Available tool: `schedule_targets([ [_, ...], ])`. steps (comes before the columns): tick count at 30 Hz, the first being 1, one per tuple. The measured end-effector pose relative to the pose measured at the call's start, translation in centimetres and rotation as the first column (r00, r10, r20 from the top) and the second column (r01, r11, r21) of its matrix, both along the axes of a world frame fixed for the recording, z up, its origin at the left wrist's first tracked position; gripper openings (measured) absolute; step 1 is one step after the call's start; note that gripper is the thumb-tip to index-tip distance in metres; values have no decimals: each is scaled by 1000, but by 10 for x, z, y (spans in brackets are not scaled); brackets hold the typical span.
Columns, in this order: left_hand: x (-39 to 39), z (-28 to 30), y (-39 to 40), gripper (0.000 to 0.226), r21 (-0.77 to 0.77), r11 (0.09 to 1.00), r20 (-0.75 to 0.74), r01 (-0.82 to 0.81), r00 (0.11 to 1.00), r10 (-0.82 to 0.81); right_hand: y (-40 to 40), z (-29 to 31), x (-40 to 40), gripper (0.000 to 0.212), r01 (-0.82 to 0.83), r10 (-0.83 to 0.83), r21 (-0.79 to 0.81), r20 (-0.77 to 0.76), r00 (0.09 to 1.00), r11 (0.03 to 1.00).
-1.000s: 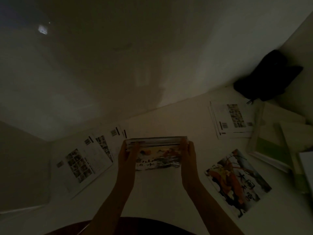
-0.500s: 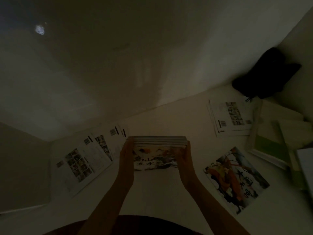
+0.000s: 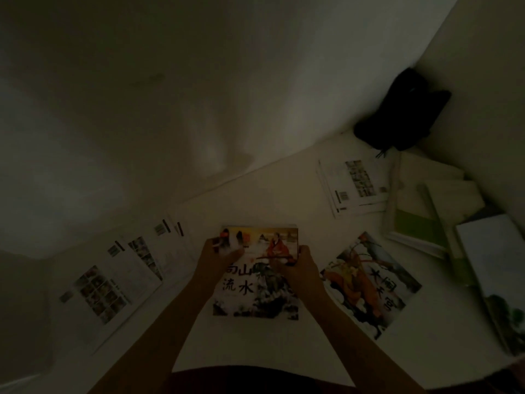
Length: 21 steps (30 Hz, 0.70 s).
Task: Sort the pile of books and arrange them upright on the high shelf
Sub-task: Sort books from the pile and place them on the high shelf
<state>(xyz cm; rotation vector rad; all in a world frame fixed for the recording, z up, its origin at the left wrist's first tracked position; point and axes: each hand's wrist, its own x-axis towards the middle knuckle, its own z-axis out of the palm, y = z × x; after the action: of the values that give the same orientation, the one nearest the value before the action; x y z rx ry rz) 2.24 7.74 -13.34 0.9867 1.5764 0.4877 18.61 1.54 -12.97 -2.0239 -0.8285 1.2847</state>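
Books are still all flat on the white surface (image 3: 284, 194); none stands upright in this view and no high shelf is visible, so I'd judge you're in the sorting stage with the shelving all left to do.

Your left hand (image 3: 217, 258) and right hand (image 3: 299, 267) rest on the picture book stack (image 3: 257, 273), the one with the red-robed figure on the cover. Left fingers (image 3: 227, 247) curl over its far-left corner; right fingers (image 3: 301, 251) hook the far-right edge, thumb on the cover. Both look like grips, though the light is dim, so treat that as likely. Whether the stack lies fully flat or is lifted at the far edge I can't tell.

Around your fingers:
- Left of the left fingers: fanned white booklets (image 3: 136, 265), nearest edge just beside your wrist.
- Right of the right fingers: monkey-cover book (image 3: 369, 285), near your forearm, apart from the stack.
- Beyond the right fingers, well apart: another white booklet pile (image 3: 352, 186).
- Far right: green-and-white books (image 3: 420, 217), overlapping, plus a black bag (image 3: 403, 109) in the corner.

Open room: bare surface straight ahead of your fingertips up to the wall (image 3: 199, 95), and toward you below the stack. Sideways slides are tight on both sides. Lift straight up, I'd say, or you risk scattering the booklets.
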Motion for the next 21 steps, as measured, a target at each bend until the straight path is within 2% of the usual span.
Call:
schedule_targets([
  [2,7,-18,-8,80,17,992,-71,126,990,-125,1,-8,5,59,13,-6,-94,83,997,995],
  [4,16,-30,-11,85,25,975,-265,220,942,-206,-1,-14,7,64,1,25,-154,170,985,988],
  [5,21,-31,-11,83,32,963,-437,266,871,-226,-2,-17,8,64,-32,80,-187,257,963,982],
  [6,27,-26,-12,79,41,945,-601,324,764,-236,-5,-14,10,65,-65,146,-224,365,920,972],
  [7,35,-16,-12,76,65,924,-713,378,665,-222,-8,-14,15,63,-84,191,-241,469,862,967],
  [8,45,-8,-12,74,121,896,-757,427,624,-195,-13,-14,24,59,-53,170,-225,537,826,973],
  [10,71,1,-16,64,216,828,-704,518,670,-235,-29,-19,50,41,128,-10,-152,607,795,980],
  [11,89,3,-20,56,242,816,-584,525,750,-310,-41,-20,66,35,269,-147,-102,629,763,958],
  [12,109,9,-26,48,244,818,-422,521,817,-394,-56,-22,83,38,427,-303,-71,601,739,901],
  [14,145,11,-40,46,163,804,-211,572,816,-538,-89,-23,109,61,665,-555,-104,463,690,740],
  [16,173,3,-52,55,54,740,-182,671,735,-653,-114,-20,126,59,715,-639,-142,355,682,684],
  [18,188,-5,-59,64,-31,702,-235,712,677,-697,-124,-18,129,52,736,-696,-98,263,668,670],
  [19,192,-8,-61,65,-46,705,-250,708,675,-694,-123,-15,127,46,760,-738,-64,198,645,647],
  [21,197,-11,-65,59,-51,760,-242,649,730,-639,-115,-13,122,30,798,-796,-40,60,603,601],
])
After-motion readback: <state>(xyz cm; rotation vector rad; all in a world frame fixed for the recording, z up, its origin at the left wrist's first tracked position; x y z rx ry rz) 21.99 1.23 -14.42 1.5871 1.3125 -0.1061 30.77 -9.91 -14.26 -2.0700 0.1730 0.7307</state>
